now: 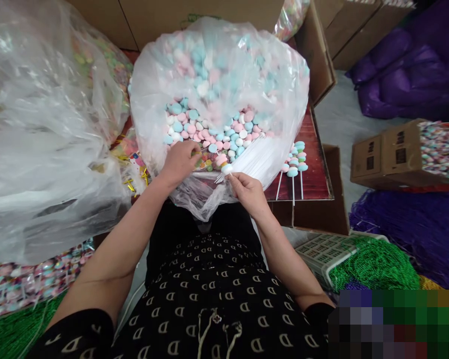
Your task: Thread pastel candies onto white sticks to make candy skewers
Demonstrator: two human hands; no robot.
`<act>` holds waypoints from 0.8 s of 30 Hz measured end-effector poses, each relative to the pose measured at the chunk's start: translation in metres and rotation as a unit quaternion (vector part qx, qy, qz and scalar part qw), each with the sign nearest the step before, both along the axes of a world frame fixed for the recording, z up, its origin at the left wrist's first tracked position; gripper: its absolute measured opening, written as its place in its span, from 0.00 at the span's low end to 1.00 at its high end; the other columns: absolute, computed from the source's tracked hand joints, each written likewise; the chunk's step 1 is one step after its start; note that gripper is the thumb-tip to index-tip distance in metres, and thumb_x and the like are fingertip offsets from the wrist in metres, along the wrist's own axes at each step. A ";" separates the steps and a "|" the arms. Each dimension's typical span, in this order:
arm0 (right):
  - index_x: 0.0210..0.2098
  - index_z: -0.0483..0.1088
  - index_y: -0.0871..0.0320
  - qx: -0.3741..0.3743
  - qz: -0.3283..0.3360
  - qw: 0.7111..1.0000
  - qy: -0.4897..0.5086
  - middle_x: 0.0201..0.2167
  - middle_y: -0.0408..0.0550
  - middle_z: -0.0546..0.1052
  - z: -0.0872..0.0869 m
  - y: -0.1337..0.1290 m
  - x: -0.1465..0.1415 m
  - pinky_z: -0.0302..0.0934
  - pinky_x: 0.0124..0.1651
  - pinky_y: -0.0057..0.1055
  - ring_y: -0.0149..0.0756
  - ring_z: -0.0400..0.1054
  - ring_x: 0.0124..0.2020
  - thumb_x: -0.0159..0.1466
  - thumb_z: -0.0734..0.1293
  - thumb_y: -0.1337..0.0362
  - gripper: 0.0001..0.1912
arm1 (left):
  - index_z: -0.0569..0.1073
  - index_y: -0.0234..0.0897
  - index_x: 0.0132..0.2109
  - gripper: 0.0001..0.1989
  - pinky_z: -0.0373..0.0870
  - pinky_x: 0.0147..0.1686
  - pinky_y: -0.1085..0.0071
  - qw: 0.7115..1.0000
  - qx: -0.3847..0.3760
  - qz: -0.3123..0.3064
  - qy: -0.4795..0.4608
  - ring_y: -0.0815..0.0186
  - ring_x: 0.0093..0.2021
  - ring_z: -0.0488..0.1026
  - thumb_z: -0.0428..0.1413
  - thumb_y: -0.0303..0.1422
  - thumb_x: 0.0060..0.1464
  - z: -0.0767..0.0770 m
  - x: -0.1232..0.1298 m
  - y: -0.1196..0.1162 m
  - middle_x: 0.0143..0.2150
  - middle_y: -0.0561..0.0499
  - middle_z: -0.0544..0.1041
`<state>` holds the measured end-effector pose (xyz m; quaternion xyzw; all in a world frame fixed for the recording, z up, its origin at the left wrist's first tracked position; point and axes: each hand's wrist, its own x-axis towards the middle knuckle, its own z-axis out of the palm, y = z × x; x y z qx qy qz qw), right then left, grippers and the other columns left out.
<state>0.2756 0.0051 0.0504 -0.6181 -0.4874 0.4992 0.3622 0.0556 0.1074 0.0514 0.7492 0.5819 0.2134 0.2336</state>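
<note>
My right hand [248, 192] pinches the bottom of a candy skewer [222, 160], threaded with pink and white pieces and an orange-brown one between them. My left hand [183, 160] is closed in a pinch over the near edge of a large clear plastic bag [145, 109]; whatever is in its fingertips is too small to make out. Inside the bag lie many pink, blue and white marshmallow candies [200, 132]. Sugared gummies [208, 163] in mixed colours sit between my hands. A bundle of white sticks [249, 158] rests just beyond my right hand.
Several finished candy skewers [293, 164] lie on the red tabletop [314, 169] at right. Another big plastic bag [52, 124] stands at left. Beyond the table are a carton of wrapped candy [385, 154], purple bags [404, 65] and a basket [322, 254] with green strands.
</note>
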 end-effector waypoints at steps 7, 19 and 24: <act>0.44 0.82 0.60 0.013 0.017 1.000 0.002 0.19 0.36 0.64 0.001 -0.003 0.000 0.53 0.30 0.30 0.29 0.55 0.23 0.65 0.67 0.43 0.27 | 0.78 0.38 0.41 0.08 0.77 0.45 0.65 0.906 -0.133 0.090 -0.392 0.62 0.41 0.80 0.62 0.37 0.56 0.001 0.008 -0.008 0.38 0.50 0.83; 0.41 0.84 0.59 0.024 0.024 0.999 -0.004 0.18 0.39 0.64 0.001 -0.005 -0.004 0.53 0.30 0.29 0.32 0.58 0.25 0.65 0.67 0.44 0.25 | 0.75 0.39 0.41 0.08 0.78 0.42 0.68 0.865 -0.163 0.080 -0.467 0.65 0.38 0.80 0.64 0.37 0.60 -0.001 0.022 -0.019 0.37 0.50 0.82; 0.42 0.83 0.59 -0.007 0.017 1.000 0.015 0.14 0.36 0.62 -0.004 -0.009 -0.008 0.52 0.27 0.30 0.30 0.54 0.19 0.66 0.66 0.43 0.26 | 0.76 0.41 0.42 0.03 0.75 0.48 0.69 0.949 -0.014 0.073 -0.305 0.65 0.42 0.79 0.59 0.34 0.63 0.001 0.027 -0.033 0.39 0.52 0.82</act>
